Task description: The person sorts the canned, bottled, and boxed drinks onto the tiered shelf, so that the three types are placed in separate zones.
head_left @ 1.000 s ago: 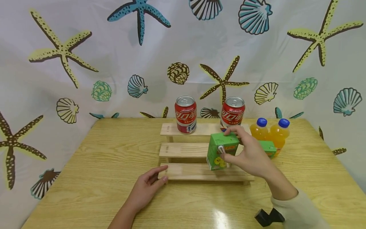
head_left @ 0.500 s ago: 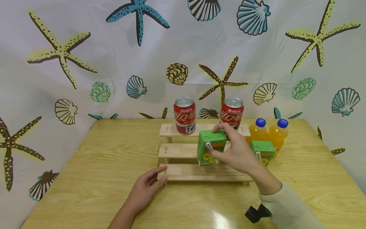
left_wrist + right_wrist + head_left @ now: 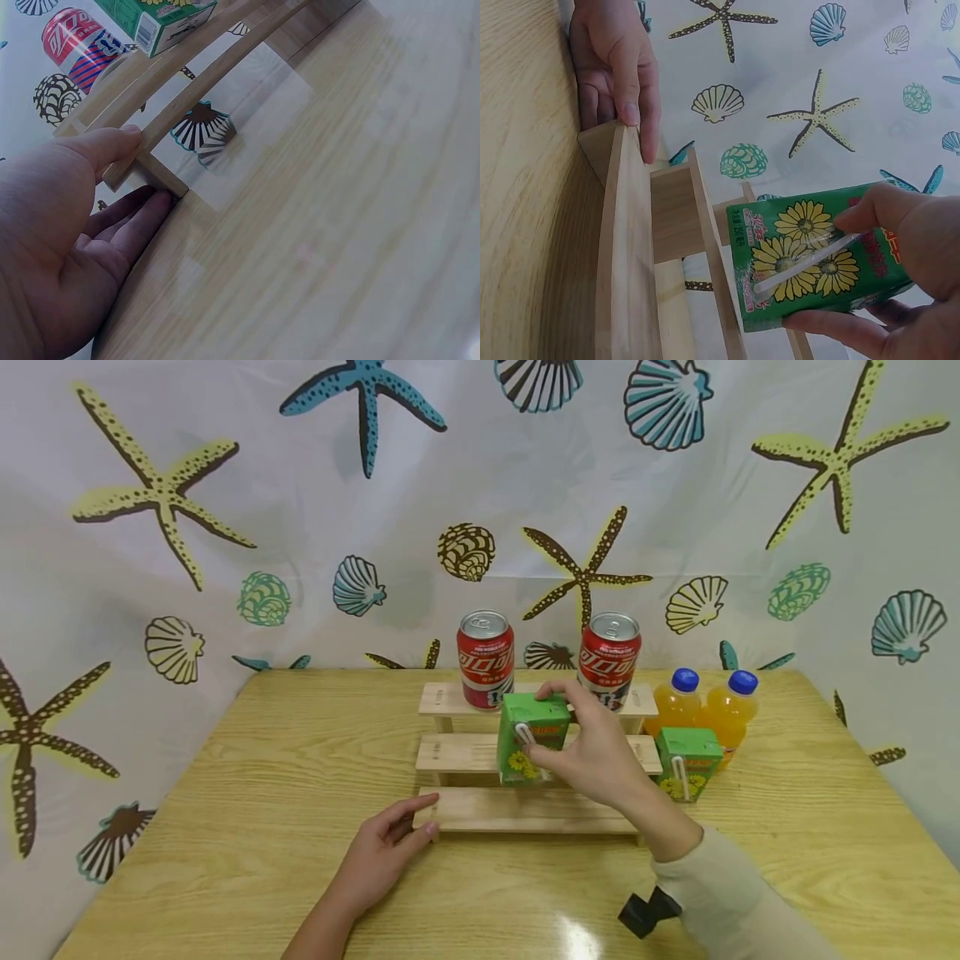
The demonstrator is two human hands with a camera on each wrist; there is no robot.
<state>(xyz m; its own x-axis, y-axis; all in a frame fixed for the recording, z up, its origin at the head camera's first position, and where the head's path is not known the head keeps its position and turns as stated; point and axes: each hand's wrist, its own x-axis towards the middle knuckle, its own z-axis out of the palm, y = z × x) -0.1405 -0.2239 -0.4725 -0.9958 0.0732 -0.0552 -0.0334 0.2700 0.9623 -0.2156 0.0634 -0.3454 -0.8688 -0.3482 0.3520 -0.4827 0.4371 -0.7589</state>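
Observation:
My right hand (image 3: 596, 760) grips a green drink carton (image 3: 516, 752) with yellow flowers and a white straw, thumb on its front, fingers at the top and far side. The carton is in front of the middle tier of a three-tier wooden shelf rack (image 3: 480, 808); in the right wrist view the carton (image 3: 802, 270) looks held off the boards. My left hand (image 3: 378, 860) holds the left end of the lowest tier. The left wrist view shows the thumb (image 3: 112, 142) on the board and fingers against its end support.
On the top tier stand two red soda cans (image 3: 486, 660), (image 3: 611, 656). Right of the rack, a second green carton (image 3: 686, 760) stands on the wooden table (image 3: 300, 735), before two orange drink bottles (image 3: 731, 714) with blue caps. A patterned cloth (image 3: 420, 485) hangs behind.
My right hand has carried the green carton leftward and slightly up across the rack, uncovering the second carton and the right can. My left hand stays in place.

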